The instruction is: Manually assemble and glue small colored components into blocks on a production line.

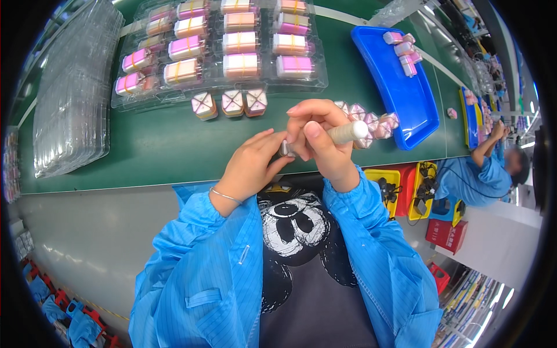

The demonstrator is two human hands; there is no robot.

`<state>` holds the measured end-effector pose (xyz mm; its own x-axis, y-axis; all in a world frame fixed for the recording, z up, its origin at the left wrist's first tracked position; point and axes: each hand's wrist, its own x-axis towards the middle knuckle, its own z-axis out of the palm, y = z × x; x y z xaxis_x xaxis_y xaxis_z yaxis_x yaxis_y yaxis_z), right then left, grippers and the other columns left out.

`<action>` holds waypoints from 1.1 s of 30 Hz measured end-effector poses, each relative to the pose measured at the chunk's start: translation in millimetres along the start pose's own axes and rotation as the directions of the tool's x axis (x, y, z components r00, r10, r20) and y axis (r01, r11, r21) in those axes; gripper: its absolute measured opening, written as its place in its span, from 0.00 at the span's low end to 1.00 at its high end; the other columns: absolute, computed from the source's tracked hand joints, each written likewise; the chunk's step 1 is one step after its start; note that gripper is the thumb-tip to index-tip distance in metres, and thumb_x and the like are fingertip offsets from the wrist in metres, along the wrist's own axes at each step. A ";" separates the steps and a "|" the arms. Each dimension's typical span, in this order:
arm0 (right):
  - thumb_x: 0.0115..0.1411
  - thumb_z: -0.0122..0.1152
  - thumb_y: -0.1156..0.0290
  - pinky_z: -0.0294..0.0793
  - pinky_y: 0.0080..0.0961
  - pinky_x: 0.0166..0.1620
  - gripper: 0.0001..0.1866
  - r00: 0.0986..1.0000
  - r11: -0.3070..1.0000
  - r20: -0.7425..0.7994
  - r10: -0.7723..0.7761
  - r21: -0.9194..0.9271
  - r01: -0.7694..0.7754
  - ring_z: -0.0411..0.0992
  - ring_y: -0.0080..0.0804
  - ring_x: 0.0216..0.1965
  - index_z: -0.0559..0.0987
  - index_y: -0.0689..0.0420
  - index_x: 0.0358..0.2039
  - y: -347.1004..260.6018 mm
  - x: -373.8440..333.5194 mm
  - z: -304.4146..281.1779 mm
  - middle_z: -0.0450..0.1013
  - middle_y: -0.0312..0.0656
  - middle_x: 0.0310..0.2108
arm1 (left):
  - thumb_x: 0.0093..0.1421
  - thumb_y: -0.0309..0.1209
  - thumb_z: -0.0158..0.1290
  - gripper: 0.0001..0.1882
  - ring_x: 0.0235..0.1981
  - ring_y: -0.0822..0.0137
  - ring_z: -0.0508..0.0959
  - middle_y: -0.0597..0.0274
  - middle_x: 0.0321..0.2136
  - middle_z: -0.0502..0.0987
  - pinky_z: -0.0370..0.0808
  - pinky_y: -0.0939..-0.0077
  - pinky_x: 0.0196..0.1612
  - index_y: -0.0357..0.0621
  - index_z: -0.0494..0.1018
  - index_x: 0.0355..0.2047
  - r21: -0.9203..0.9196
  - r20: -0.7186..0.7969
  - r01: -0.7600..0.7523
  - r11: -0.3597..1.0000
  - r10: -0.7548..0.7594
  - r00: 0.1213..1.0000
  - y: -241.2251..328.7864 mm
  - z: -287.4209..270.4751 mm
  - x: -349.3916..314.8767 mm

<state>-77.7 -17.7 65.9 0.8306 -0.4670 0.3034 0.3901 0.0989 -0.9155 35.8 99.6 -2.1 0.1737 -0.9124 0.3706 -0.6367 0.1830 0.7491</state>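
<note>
My right hand (pixel 325 139) is wrapped round a beige rod-shaped tool with a round white end (pixel 348 133), held slanted over the front edge of the green table. Its far tip is hidden among my fingers. Close against it, my left hand (pixel 252 162) is closed on a small piece (pixel 285 148), mostly covered by the fingers, too small to name. Beyond the hands, three small box-shaped blocks with crossed bands on their white tops (pixel 232 102) stand in a row. More such blocks (pixel 371 124) cluster just right of my right hand.
A clear plastic tray (pixel 209 87) at the back holds several pink and peach banded blocks. Stacked clear trays (pixel 75 93) stand at the left. A blue tray (pixel 406 104) with a few blocks lies at the right. Another person (pixel 478 174) in blue works farther right.
</note>
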 end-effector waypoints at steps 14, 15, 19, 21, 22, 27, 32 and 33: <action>0.67 0.50 0.69 0.64 0.15 0.25 0.10 0.996 0.994 -0.076 -0.037 -0.103 0.029 0.66 0.16 0.24 0.74 0.63 0.38 9.3 -6.3 2.7 0.71 0.36 0.25 | 0.54 0.31 0.60 0.25 0.42 0.52 0.78 0.52 0.42 0.78 0.73 0.60 0.52 0.39 0.69 0.52 -0.051 -0.036 -0.015 0.999 0.013 0.999 11.4 -5.1 4.9; 0.67 0.50 0.69 0.63 0.16 0.24 0.09 0.997 0.997 -0.075 -0.030 -0.078 0.024 0.66 0.16 0.23 0.74 0.63 0.38 9.3 -6.2 2.4 0.70 0.36 0.24 | 0.53 0.31 0.60 0.24 0.42 0.52 0.78 0.52 0.42 0.78 0.73 0.60 0.51 0.39 0.70 0.50 -0.098 -0.070 -0.020 0.995 0.014 0.997 14.4 -6.3 7.7; 0.67 0.50 0.69 0.62 0.16 0.22 0.10 0.991 0.990 -0.102 -0.083 -0.119 0.071 0.65 0.15 0.22 0.74 0.63 0.37 14.5 -5.4 3.8 0.69 0.36 0.22 | 0.50 0.28 0.62 0.16 0.38 0.49 0.78 0.52 0.36 0.77 0.74 0.63 0.40 0.38 0.74 0.40 -0.121 -0.145 -0.117 0.986 0.099 0.985 4.7 1.7 8.9; 0.67 0.50 0.69 0.62 0.16 0.22 0.10 0.992 0.986 -0.095 -0.083 -0.152 0.068 0.65 0.16 0.21 0.73 0.63 0.37 13.8 -5.5 4.0 0.69 0.36 0.22 | 0.50 0.27 0.62 0.15 0.35 0.50 0.79 0.52 0.35 0.77 0.75 0.64 0.38 0.37 0.75 0.38 -0.167 -0.135 -0.088 0.982 0.066 0.989 3.4 4.0 7.5; 0.67 0.50 0.69 0.62 0.16 0.22 0.10 0.992 0.984 -0.091 -0.083 -0.168 0.067 0.65 0.16 0.21 0.73 0.63 0.37 13.4 -5.5 3.8 0.69 0.35 0.21 | 0.50 0.26 0.62 0.14 0.34 0.51 0.79 0.52 0.34 0.77 0.75 0.64 0.37 0.37 0.75 0.37 -0.190 -0.130 -0.073 0.979 0.049 0.990 3.5 4.5 7.4; 0.67 0.50 0.69 0.63 0.16 0.22 0.10 0.991 0.986 -0.105 -0.077 -0.157 0.060 0.65 0.16 0.21 0.73 0.63 0.37 16.4 -6.3 4.8 0.69 0.35 0.21 | 0.51 0.29 0.62 0.14 0.38 0.53 0.80 0.53 0.41 0.79 0.78 0.67 0.40 0.41 0.76 0.39 -0.157 -0.144 -0.032 0.987 0.009 0.989 5.8 5.8 4.4; 0.67 0.50 0.69 0.62 0.15 0.22 0.09 0.992 0.988 -0.103 -0.075 -0.141 0.060 0.65 0.16 0.21 0.73 0.63 0.37 17.0 -5.9 4.4 0.68 0.35 0.20 | 0.51 0.28 0.62 0.15 0.38 0.53 0.80 0.52 0.42 0.79 0.78 0.66 0.40 0.41 0.77 0.40 -0.167 -0.149 -0.021 0.986 -0.004 0.989 5.9 6.3 4.2; 0.67 0.50 0.69 0.62 0.15 0.22 0.09 0.992 0.990 -0.101 -0.073 -0.131 0.059 0.64 0.15 0.22 0.73 0.63 0.37 16.5 -5.7 4.4 0.68 0.34 0.20 | 0.51 0.28 0.62 0.15 0.38 0.53 0.80 0.52 0.42 0.79 0.78 0.67 0.39 0.41 0.77 0.40 -0.167 -0.151 -0.021 0.986 -0.004 0.989 5.7 6.8 4.3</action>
<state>-74.3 -9.6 50.2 0.7554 -0.5595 0.3410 0.3832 -0.0449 -0.9226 27.9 94.2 0.0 0.2880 -0.8474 0.4460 -0.5061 0.2606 0.8221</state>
